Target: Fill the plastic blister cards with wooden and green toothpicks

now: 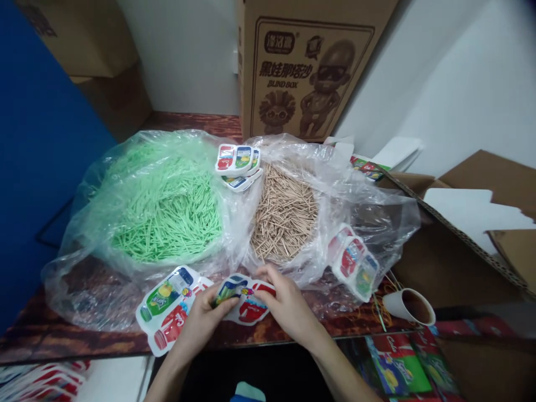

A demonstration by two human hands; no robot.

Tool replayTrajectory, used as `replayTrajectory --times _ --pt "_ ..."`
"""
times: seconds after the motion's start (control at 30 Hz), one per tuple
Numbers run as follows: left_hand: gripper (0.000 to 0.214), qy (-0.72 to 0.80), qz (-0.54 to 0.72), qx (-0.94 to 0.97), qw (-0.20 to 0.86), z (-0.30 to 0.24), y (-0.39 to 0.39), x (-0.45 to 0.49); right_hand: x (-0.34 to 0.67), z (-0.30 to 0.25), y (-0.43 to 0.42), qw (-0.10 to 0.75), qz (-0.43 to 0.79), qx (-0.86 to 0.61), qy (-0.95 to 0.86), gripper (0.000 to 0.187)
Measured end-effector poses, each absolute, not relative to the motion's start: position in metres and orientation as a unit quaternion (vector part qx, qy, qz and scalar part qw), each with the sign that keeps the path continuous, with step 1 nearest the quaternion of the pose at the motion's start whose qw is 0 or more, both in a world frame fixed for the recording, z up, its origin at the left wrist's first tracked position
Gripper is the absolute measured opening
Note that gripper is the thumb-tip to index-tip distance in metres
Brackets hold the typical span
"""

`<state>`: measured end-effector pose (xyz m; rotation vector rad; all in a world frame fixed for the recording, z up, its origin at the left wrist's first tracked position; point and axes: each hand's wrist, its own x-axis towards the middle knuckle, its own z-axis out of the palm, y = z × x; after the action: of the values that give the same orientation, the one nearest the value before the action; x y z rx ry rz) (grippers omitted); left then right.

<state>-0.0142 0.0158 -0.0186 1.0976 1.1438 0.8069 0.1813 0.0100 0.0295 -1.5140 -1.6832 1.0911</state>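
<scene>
White-edged packet, apparently unfinished: I grip it with left hand and right hand; green sticks and tan sticks lie loose.

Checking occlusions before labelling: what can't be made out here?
All in the head view:
Held packet: far side faces away; left hand and right hand cover parts.
Teal item: cut off by bottom edge.
Upper-left carton: print blurred, top cut off.
</scene>
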Motion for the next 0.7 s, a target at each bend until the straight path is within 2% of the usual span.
replayTrajectory --times 0.07,0.17,0.23,0.43,0.6,0.7 --pt "0.024 0.480 0.319 0.476 0.664 -0.016 0.015 -0.016 0.185 0.025 0.011 0.304 0.391 -0.575 -0.651 0.010" --pt "0.029 0.431 0.239 0.459 0.739 -0.014 0.013 -0.018 0.185 0.021 0.010 0.294 0.366 -0.559 -0.684 0.020" --pt "0.031 0.427 0.222 0.459 0.747 -0.013 0.012 -0.015 0.182 0.019 0.009 0.291 0.348 -0.557 -0.696 0.025" --pt "0.028 0.473 0.297 0.510 0.654 -0.007 0.009 0.002 0.177 0.013 0.009 0.322 0.255 -0.561 -0.719 0.038" --pt "0.020 0.468 0.323 0.464 0.679 -0.016 0.003 0.009 0.171 0.011 0.009 0.357 0.211 -0.573 -0.707 0.039" --pt "0.018 0.483 0.366 0.443 0.661 -0.019 0.002 0.013 0.165 0.010 0.009 0.375 0.232 -0.571 -0.692 0.038"
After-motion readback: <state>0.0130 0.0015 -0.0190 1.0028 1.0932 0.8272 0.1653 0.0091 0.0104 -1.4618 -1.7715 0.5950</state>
